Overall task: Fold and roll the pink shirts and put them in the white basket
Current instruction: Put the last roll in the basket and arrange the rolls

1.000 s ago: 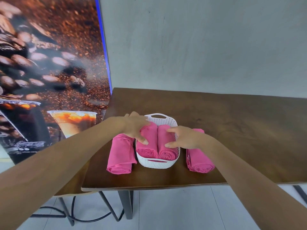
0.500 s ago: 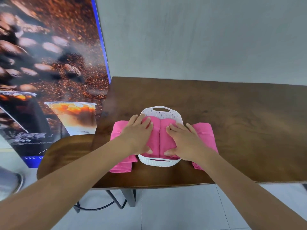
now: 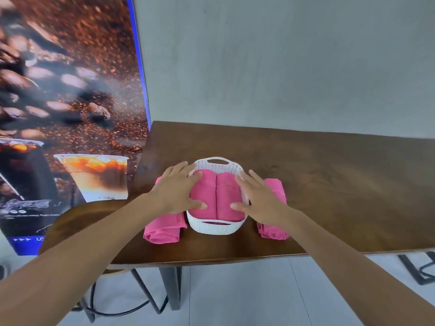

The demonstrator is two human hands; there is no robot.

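Left hand point(image 3: 177, 190) and right hand point(image 3: 260, 198), fingers spread flat, pressing two rolled pink shirts point(image 3: 216, 196) inside white basket point(image 3: 216, 228).

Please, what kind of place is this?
Probably a café or coffee shop: a big poster shows coffee beans and iced coffee, beside a wooden table and a stool.

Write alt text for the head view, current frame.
Two open hands, left hand and right hand, press flat on two rolled pink shirts lying side by side in a white basket on a brown wooden table. One more pink roll lies left of the basket, another right.
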